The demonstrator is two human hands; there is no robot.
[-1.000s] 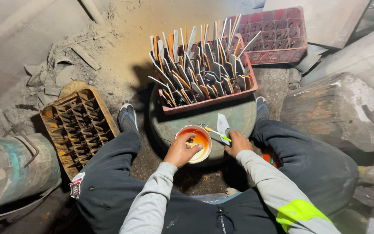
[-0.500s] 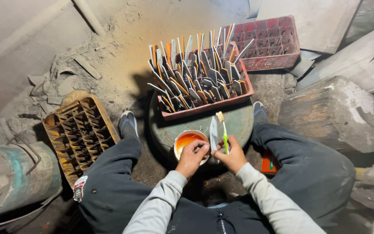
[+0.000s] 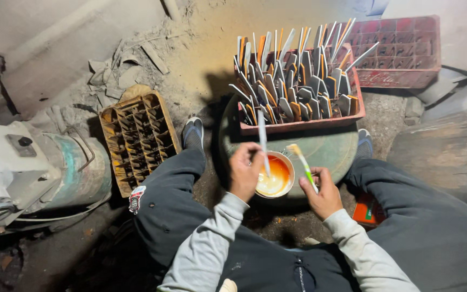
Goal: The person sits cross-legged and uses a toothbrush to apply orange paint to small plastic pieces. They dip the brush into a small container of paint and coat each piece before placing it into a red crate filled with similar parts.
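A thin metal blade (image 3: pixel 262 141) is pinched upright in the left hand (image 3: pixel 246 173), fingers closed narrowly round its lower end, with the tip rising toward 12 o'clock and ending just below the near wall of the red crate (image 3: pixel 293 127). A green-handled toothbrush (image 3: pixel 304 166) is gripped in the right hand (image 3: pixel 324 193), its bristles tilted up toward 11 o'clock. Between the two hands, a small white bowl of orange liquid (image 3: pixel 274 176) is seen resting near the front edge of a round green drum top (image 3: pixel 331 148); the blade's lower end is held over the bowl's left rim.

The red crate is set at 12 o'clock on the drum and is packed with upright blades (image 3: pixel 298 81), many with orange-tinted bases. Little bare drum surface is left: only a narrow strip between the crate's near wall and the bowl, widening somewhat toward 3 o'clock.

At 9 o'clock, a worn brown compartment crate (image 3: pixel 139 138) is laid on the dusty floor, just beside the person's left shoe (image 3: pixel 192 132). Farther at 8 o'clock, a grey-and-teal machine (image 3: pixel 33 170) is seen. At 1 o'clock, a second red crate (image 3: pixel 401 51) is placed well behind the drum. A rough stone block (image 3: pixel 444 157) closes in the 3 o'clock side, near the right knee, and an orange object (image 3: pixel 367 211) is partly hidden under the right leg.
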